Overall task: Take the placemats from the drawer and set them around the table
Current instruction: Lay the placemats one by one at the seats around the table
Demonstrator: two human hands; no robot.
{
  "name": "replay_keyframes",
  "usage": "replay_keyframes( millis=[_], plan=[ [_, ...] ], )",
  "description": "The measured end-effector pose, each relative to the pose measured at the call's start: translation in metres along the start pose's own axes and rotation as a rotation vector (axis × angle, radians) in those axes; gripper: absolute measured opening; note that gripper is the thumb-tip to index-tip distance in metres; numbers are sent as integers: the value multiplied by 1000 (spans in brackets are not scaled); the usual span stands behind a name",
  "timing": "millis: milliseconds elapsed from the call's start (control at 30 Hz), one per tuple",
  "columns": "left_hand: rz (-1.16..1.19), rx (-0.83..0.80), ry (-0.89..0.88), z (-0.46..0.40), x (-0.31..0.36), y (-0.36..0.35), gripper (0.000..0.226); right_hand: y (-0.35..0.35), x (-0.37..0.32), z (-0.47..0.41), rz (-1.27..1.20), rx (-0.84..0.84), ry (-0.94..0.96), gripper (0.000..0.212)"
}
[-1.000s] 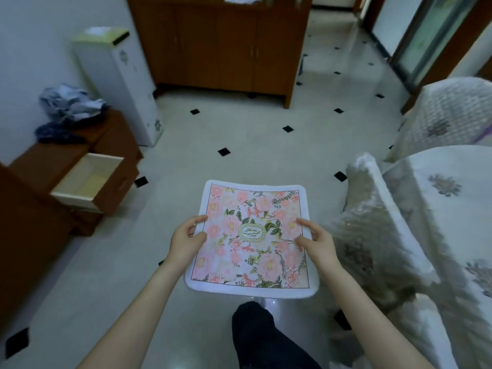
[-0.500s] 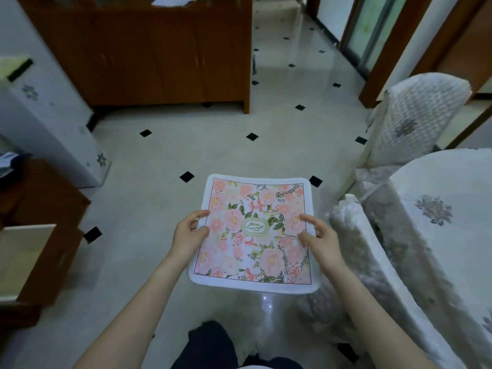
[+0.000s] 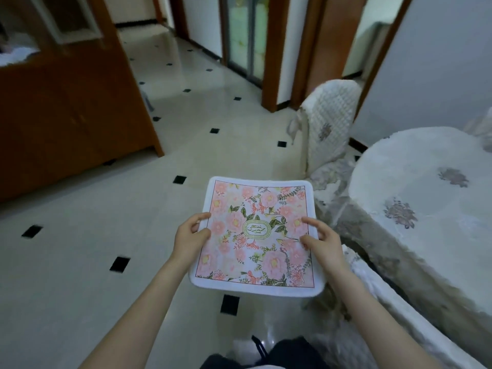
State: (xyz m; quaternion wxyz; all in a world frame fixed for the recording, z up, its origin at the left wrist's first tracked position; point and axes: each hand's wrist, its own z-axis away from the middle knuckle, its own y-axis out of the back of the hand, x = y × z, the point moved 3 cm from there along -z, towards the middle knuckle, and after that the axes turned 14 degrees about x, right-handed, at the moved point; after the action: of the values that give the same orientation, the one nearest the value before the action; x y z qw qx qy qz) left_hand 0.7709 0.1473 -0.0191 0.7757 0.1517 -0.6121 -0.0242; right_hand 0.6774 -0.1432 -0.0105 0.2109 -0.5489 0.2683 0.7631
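Pink-flowered fabric with a white border, held flat and level over the tiled floor point(image 3: 80, 262): the placemat point(image 3: 257, 235), gripped at mid-height on both sides. Left hand point(image 3: 190, 235) clamped on the left edge, thumb on top of the border, fingers curled under. Right hand point(image 3: 323, 242) pinching the right edge, thumb and forefinger lying on the printed face, the rest beneath. Whether one mat or a stack, impossible to tell from above. Just below the mat, dark trousers and a pale slipper at the bottom of the view. To the right, touching nothing yet, the near chair point(image 3: 399, 302) in its quilted white cover, and beyond it the table point(image 3: 426, 209) under a white cloth with embroidered flowers, its near edge close beside the mat's right border. Compared with a second ago, open drawer and low cabinet gone from view on the left, table now filling much of the right side: a turn away from the drawer and towards the table, so fetching looks done and placing comes next. No mat visible on the cloth so far. Farther off, a second covered chair point(image 3: 327, 123) at the table's far edge, a wooden sideboard point(image 3: 66, 115) on the left, and glass doors point(image 3: 245, 35) at the back.
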Motion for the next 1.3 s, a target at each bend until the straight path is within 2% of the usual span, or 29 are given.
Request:
replay_keyframes(
  millis=[133, 533, 700, 900, 1300],
  plan=[
    [-47, -129, -51, -57, 26, -46, 42, -1, -10, -31, -12, 159, -47, 42],
    [-81, -389, -71, -193, 92, -231, 43, 18, -29, -191, -103, 393, -129, 42],
    [-86, -463, -100, -233, 141, -308, 42, 38, -53, -259, -146, 485, -163, 44],
    [-132, -558, -90, -263, 165, -390, 42, 60, -64, -311, -139, 600, -197, 43],
    [-215, -900, -118, -342, 208, -581, 45, 90, -68, -426, -158, 884, -249, 40]
  ],
)
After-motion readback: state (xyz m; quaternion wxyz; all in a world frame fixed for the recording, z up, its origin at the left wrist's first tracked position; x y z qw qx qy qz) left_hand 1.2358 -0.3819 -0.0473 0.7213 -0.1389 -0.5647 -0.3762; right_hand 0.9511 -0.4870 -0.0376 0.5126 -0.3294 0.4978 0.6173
